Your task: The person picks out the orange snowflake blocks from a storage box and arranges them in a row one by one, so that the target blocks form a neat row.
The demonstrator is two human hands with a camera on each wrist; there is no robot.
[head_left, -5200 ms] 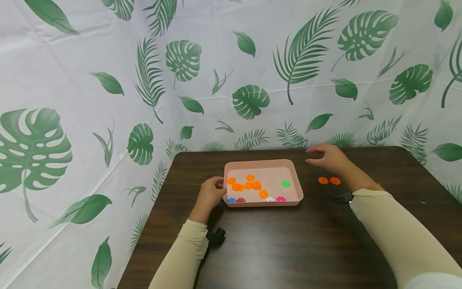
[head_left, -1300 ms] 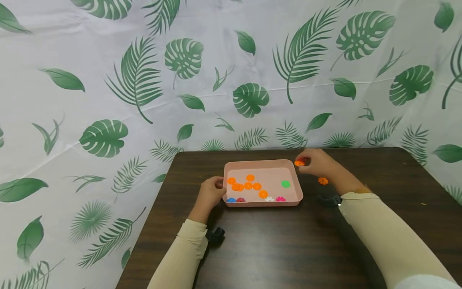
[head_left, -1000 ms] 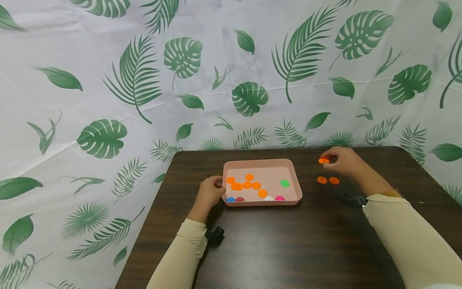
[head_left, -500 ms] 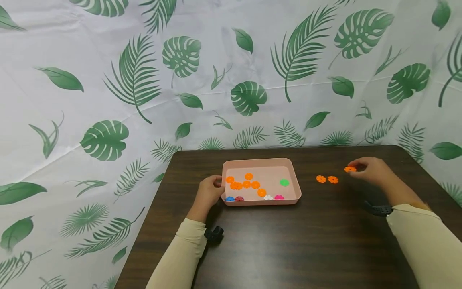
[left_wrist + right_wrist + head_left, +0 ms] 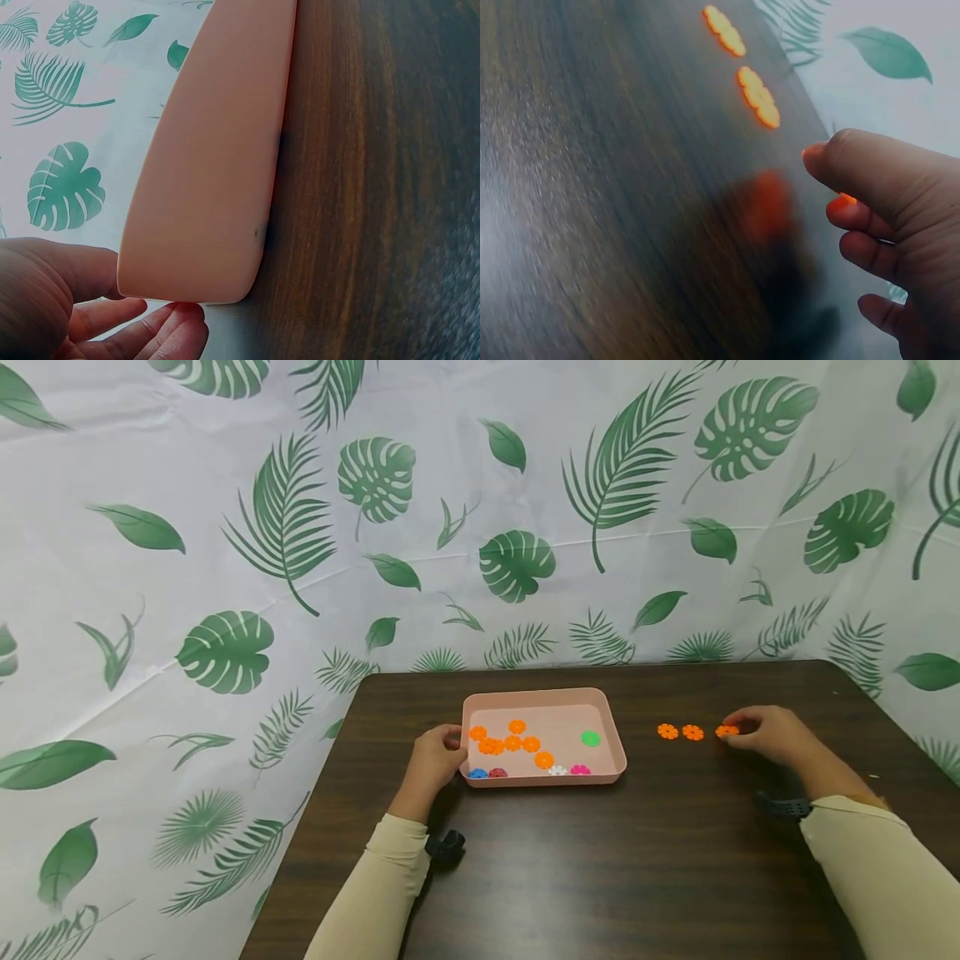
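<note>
My left hand [image 5: 437, 760] holds the left wall of a pink tray [image 5: 536, 782]. In the left wrist view the thumb reaches the tray's rim and the fingertips touch its outer side. To the right, my right hand [image 5: 776, 739] pinches an orange notched disc [image 5: 723, 731] low at the table top, in line with two more orange discs [image 5: 693, 732] on the table. The right wrist view shows only a sliver of the pinched disc [image 5: 846, 199], mostly hidden by thumb and finger. Inside the tray lie several orange discs [image 5: 531, 744].
Also in the tray are a green disc [image 5: 591, 739], a pink one [image 5: 581, 769], a white one [image 5: 557, 770], a blue one [image 5: 477, 773] and a dark red one [image 5: 498, 772]. The dark wooden table [image 5: 585, 877] meets a leaf-patterned cloth [image 5: 450, 568] at the back.
My right hand has carried an orange disc rightward from beside the tray, past the two discs on the table, and lowered it to their right. The left hand stays on the tray.
</note>
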